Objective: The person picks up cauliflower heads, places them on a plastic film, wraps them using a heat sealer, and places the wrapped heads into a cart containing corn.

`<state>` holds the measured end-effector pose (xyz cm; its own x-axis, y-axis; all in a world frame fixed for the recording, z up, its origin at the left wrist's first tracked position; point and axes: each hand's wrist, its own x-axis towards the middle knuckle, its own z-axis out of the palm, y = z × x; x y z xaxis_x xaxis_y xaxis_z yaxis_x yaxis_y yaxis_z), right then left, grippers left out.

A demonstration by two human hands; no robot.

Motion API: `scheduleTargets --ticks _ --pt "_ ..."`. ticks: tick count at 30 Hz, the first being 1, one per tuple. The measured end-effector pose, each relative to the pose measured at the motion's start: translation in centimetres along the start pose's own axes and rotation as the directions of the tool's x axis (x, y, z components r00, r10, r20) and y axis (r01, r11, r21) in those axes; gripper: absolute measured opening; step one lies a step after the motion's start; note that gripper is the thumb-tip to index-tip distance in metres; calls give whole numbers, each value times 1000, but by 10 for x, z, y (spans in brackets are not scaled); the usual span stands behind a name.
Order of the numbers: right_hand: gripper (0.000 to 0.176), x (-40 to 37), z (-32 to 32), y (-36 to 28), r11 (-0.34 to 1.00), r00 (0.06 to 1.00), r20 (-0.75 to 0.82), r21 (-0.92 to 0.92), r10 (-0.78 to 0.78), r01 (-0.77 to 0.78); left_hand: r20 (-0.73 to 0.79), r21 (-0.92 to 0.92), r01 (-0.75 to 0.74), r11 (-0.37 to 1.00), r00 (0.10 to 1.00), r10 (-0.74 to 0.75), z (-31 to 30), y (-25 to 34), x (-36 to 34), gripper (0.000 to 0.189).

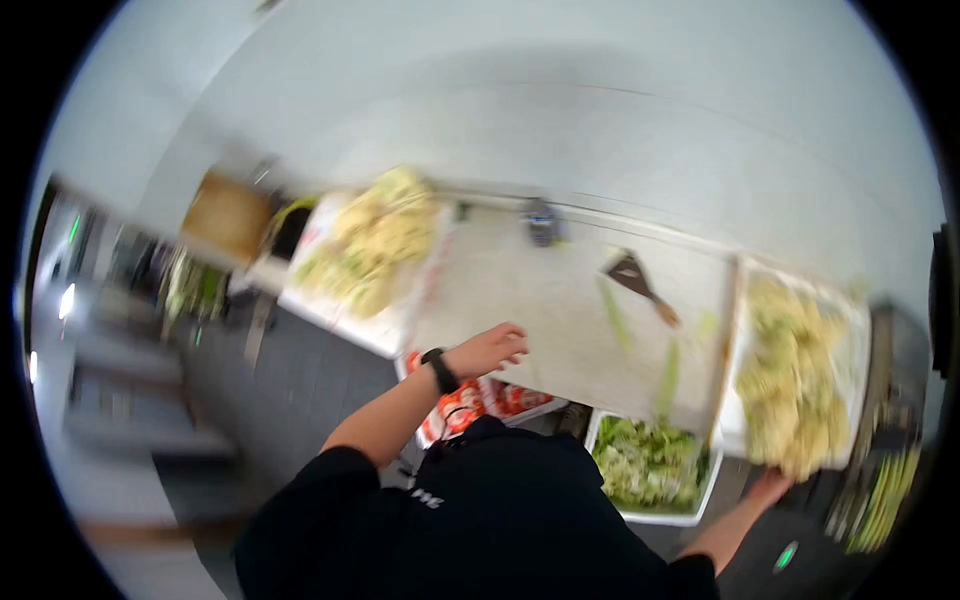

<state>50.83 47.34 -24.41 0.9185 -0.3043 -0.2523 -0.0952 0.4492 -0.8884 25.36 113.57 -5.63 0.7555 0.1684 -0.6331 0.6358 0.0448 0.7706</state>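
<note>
At the right, a white foam box holds a pile of pale yellow napa cabbages. My right hand is closed at the lower end of a cabbage over the near rim; its fingers are partly hidden. Above the front edge of the white worktop, my left hand holds nothing, its fingers loosely bent and apart. A dark wide-bladed tool with a wooden handle lies on the worktop among a few green leaf strips.
More pale cabbages are heaped on a white board or box at the left. Below the worktop stand a white bin of green leaf trimmings and red-and-white packages. A small dark object sits by the wall.
</note>
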Motion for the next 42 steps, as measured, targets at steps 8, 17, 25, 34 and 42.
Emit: scheduleTargets --ticks 8,17,25,34,42 --pt "49 -32 -63 130 764 870 -486 -527 88 -372 -659 -98 -166 981 750 61 -121 -90 -77 33" --pt "24 -357 308 209 777 660 633 -619 404 118 -548 -829 -484 280 605 -577 -293 -206 -26 61" --pt "37 -488 536 262 689 77 774 -599 628 407 -669 -722 -447 528 644 -370 -290 -185 -6 52" --pt "56 -519 559 232 636 213 629 -770 748 40 -931 132 -433 892 254 261 -228 -150 -44 32" --pt "49 -497 534 172 599 168 742 -364 650 -713 83 912 -407 47 296 952 -150 -59 -99 42"
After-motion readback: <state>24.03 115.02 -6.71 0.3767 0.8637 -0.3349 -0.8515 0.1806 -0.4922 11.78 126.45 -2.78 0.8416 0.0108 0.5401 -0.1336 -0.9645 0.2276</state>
